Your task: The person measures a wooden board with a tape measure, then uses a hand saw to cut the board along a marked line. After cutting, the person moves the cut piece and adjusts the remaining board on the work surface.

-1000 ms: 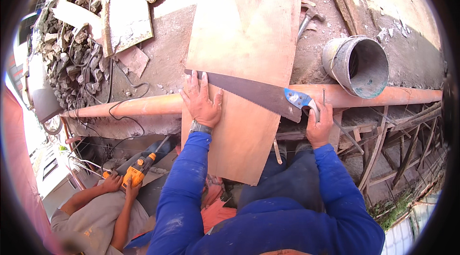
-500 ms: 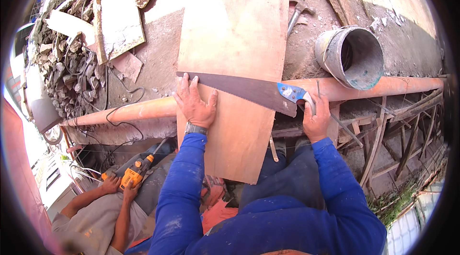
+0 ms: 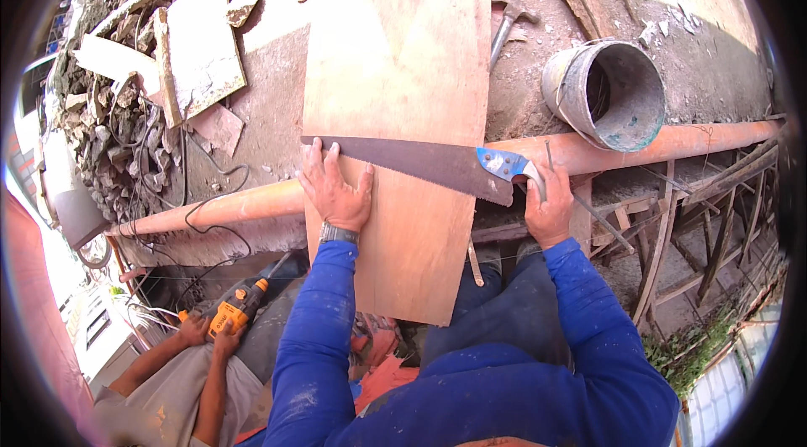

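A handsaw [image 3: 403, 161] with a dark blade and a blue-and-white handle lies flat across a plywood board [image 3: 412, 270]. Its toothed edge faces me, slanting away from the back edge. My left hand [image 3: 338, 197] presses on the board with fingers spread, its fingertips touching the blade near the narrow tip, at the board's left edge. Beyond the board's right edge, my right hand [image 3: 551, 207] is closed round the saw handle. A thin stick-like piece [image 3: 549, 153] pokes up by its fingers; its kind cannot be made out.
An orange pipe [image 3: 210, 205] runs under the board. A dirty bucket [image 3: 605, 94] lies tilted at right, near a hammer [image 3: 507, 31]. Rubble [image 3: 118, 144] and cables lie left. Below left, another person's hands hold a yellow-and-black power tool [image 3: 234, 310]. Wooden framing [image 3: 664, 245] stands lower right.
The whole view has shifted and turned slightly. The saw and both hands keep nearly the same places on the board.
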Tool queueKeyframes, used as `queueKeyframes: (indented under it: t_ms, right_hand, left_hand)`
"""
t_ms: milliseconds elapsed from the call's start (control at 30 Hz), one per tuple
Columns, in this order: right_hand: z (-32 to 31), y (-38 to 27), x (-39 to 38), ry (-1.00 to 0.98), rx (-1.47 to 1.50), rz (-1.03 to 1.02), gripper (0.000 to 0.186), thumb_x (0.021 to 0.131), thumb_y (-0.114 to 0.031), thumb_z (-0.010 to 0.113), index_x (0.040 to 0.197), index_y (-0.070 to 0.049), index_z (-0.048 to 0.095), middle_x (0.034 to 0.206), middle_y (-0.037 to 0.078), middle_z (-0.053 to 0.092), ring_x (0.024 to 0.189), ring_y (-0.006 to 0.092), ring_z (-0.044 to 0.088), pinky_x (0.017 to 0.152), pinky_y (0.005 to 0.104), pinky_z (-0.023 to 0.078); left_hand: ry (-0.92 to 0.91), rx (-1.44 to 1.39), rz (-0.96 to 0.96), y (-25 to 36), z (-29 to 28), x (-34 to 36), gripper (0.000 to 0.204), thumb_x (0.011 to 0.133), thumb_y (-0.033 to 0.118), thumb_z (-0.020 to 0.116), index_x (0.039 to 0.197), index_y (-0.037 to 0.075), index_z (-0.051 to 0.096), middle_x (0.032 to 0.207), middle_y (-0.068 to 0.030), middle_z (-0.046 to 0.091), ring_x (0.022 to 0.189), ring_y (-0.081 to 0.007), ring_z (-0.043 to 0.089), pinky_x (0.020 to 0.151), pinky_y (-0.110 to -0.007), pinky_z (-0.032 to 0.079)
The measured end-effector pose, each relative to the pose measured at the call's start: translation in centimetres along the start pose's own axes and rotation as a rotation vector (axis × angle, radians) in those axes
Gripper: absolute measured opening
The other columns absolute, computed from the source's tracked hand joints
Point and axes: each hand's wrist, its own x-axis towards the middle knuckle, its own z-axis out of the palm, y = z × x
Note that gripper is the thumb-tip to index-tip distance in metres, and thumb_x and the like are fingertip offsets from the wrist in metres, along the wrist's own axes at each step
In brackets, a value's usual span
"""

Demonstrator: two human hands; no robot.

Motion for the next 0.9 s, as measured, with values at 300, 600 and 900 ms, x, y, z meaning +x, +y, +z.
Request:
queueKeyframes:
  t_ms: [300, 600, 900]
  right_hand:
    - [0.14, -0.13, -0.01, -0.035, 0.060, 0.064, 0.032, 0.097, -0.009, 0.065, 0.126, 0.005, 0.067, 0.119, 0.028, 0.064, 0.107, 0.0481, 0.066, 0.095, 0.0507, 0.053]
    - [0.29, 0.45, -0.44, -0.010, -0.051, 0.004, 0.033, 0.094, -0.008, 0.069, 0.124, 0.005, 0.067, 0.123, 0.029, 0.065, 0.109, 0.0510, 0.067, 0.093, 0.0532, 0.056]
    - [0.38, 0.47, -0.67, -0.040, 0.007, 0.084, 0.033, 0.098, -0.013, 0.067, 0.126, 0.005, 0.067, 0.126, 0.031, 0.065, 0.116, 0.0510, 0.063, 0.103, 0.0536, 0.050]
  left_hand:
    - [0.008, 0.017, 0.007, -0.53, 0.27, -0.18, 0.073, 0.088, 0.045, 0.078, 0.146, 0.008, 0.054, 0.168, -0.0192, 0.037, 0.158, -0.0425, 0.029, 0.125, -0.069, 0.014]
    - [0.016, 0.027, 0.011, -0.23, 0.26, -0.01, 0.073, 0.086, 0.044, 0.079, 0.145, 0.009, 0.055, 0.166, -0.0206, 0.039, 0.156, -0.0440, 0.031, 0.124, -0.069, 0.016]
    - [-0.004, 0.007, 0.002, -0.54, 0.53, -0.14, 0.077, 0.087, 0.047, 0.079, 0.148, 0.009, 0.053, 0.170, -0.0188, 0.033, 0.159, -0.0426, 0.027, 0.124, -0.073, 0.013]
